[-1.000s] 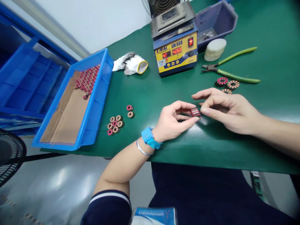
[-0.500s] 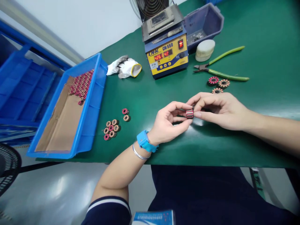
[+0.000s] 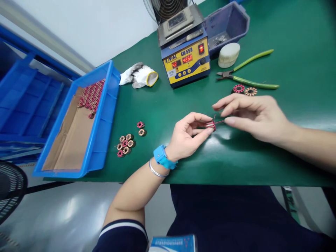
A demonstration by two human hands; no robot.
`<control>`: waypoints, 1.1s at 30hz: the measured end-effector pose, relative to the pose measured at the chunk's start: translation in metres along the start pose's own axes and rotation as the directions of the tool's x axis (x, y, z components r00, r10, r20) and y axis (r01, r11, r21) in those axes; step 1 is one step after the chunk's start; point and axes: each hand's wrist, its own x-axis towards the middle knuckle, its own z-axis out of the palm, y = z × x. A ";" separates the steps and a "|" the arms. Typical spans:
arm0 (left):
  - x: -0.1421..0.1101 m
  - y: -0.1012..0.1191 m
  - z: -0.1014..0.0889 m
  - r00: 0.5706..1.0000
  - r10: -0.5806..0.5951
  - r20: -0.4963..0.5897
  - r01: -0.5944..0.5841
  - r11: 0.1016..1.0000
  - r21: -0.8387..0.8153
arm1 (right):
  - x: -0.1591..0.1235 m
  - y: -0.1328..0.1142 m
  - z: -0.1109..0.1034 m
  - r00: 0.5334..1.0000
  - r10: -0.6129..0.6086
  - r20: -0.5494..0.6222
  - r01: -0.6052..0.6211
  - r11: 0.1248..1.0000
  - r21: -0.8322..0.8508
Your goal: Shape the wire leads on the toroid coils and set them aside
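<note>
My left hand [image 3: 187,132] pinches a small wire-wound toroid coil [image 3: 210,125] between thumb and fingertips, above the green table. Red wire ends stick out from the coil, one upward and others to the right. Just right of it, my right hand [image 3: 256,113] has its thumb apart from its curved fingers. The thumb tip is close to the wire ends; whether it touches them I cannot tell. Beyond the right hand lie a red coil [image 3: 238,88] and a copper-coloured coil [image 3: 250,91], near the green-handled cutting pliers [image 3: 232,74].
A blue tray [image 3: 90,154] on the left holds rows of coils and cardboard. Several loose coils [image 3: 125,144] lie beside it. White gloves [image 3: 141,76], a lit yellow-and-blue CM 558 unit [image 3: 187,63], a white oval block [image 3: 229,55] and a purple bin [image 3: 243,28] stand farther back.
My right hand has drawn back from the coil and its fingers have spread. The coil has turned in my left hand, so its wire ends now show.
</note>
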 end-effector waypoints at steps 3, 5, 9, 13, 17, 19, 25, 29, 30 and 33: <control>0.000 0.000 0.001 1.000 0.000 0.007 0.001 1.000 -0.029 | -0.002 0.003 0.003 0.995 -0.010 0.099 0.019 0.995 -0.094; -0.001 0.000 0.001 1.000 0.003 0.009 -0.002 0.999 -0.038 | -0.002 0.005 0.004 0.993 -0.037 0.111 0.051 0.990 -0.130; -0.001 -0.001 0.001 0.999 -0.043 -0.004 0.043 0.998 -0.038 | -0.002 0.004 0.005 0.992 -0.056 0.112 0.073 0.984 -0.160; -0.002 0.001 0.001 0.996 -0.084 -0.005 0.084 0.996 -0.024 | -0.002 0.003 0.005 0.992 -0.049 0.117 0.067 0.985 -0.160; -0.003 0.000 0.002 1.000 -0.018 0.010 0.019 1.000 -0.013 | -0.002 0.004 0.003 0.991 -0.058 0.122 0.078 0.983 -0.166; -0.003 -0.002 0.003 0.999 0.048 -0.008 -0.048 0.999 -0.002 | -0.002 0.005 0.002 0.989 -0.075 0.124 0.096 0.981 -0.171; -0.002 -0.007 0.003 0.943 0.315 -0.108 -0.283 0.929 0.239 | -0.011 0.000 0.008 0.957 -0.269 0.112 0.291 0.905 -0.311; -0.001 -0.008 0.000 0.937 0.327 -0.123 -0.284 0.919 0.274 | -0.017 -0.008 0.010 0.868 -0.429 0.250 0.496 0.786 -0.370; -0.001 -0.007 0.000 0.939 0.324 -0.114 -0.284 0.919 0.272 | -0.016 -0.008 0.009 0.875 -0.421 0.238 0.482 0.799 -0.360; -0.001 -0.006 0.001 0.942 0.327 -0.079 -0.297 0.918 0.263 | -0.010 -0.003 0.003 0.932 -0.328 0.152 0.361 0.863 -0.354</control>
